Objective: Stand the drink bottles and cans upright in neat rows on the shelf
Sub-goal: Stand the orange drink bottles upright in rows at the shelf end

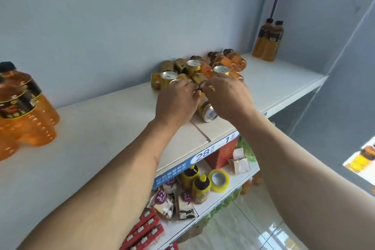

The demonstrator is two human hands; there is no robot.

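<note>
a: where do the hands sit?

b: both reach to the middle of the white top shelf (113, 128), at the near edge of a heap of gold cans (183, 71). the left hand (175, 100) has its fingers curled down onto a can at the heap's front; which can it grips, i cannot tell, the fingertips are hidden. the right hand (228, 95) pinches something small and dark between thumb and forefinger, at 3 o'clock of the left hand and almost touching it.

a: and the drinks?

b: the cans lie jumbled, some on their sides, some with tops up. one lying can (207, 110) shows between the two wrists, its end facing the shelf's front edge. orange bottles (233, 61) lie on their sides at 2 o'clock of the heap. two more bottles, the standing pair (267, 41), are upright in the far corner at 2 o'clock. another bottle cluster (24, 107) stands at 9 o'clock, blurred.

a: below?

b: a lower shelf (229, 189) at 6 o'clock holds a yellow tape roll (220, 180), two yellow squeeze bottles (195, 182), snack packets (172, 203) and red boxes (144, 231).
</note>
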